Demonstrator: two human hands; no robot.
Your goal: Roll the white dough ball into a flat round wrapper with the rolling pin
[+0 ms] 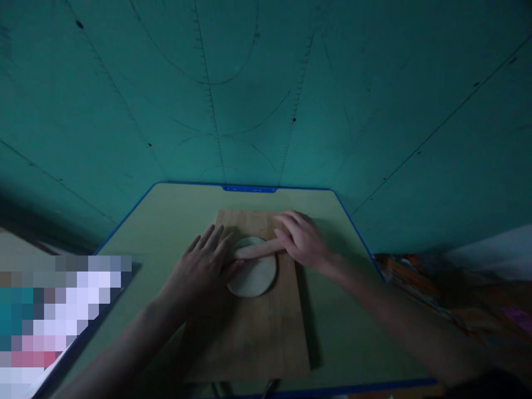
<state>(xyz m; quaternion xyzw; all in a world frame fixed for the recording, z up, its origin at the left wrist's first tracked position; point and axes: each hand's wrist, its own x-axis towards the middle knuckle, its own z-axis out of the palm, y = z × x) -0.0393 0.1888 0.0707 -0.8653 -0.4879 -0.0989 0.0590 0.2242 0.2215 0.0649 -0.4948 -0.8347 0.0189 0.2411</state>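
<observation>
Our right hand [305, 241] curls round the rolling pin [258, 249]; our left hand [208, 257] spreads, grip hidden. Between the surface's [183, 202] side edges, dough [254, 280] looks flattened, perhaps needing thinning.

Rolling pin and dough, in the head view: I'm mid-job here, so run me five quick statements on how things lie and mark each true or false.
1. The rolling pin lies across the dough. True.
2. The left hand is well away from the rolling pin. False: it is at the pin's left end.
3. The right hand is at the pin's right end. True.
4. The table has a blue edge. True.
5. The dough is square and lies straight on the table. False: it is round and lies on a wooden board.
</observation>
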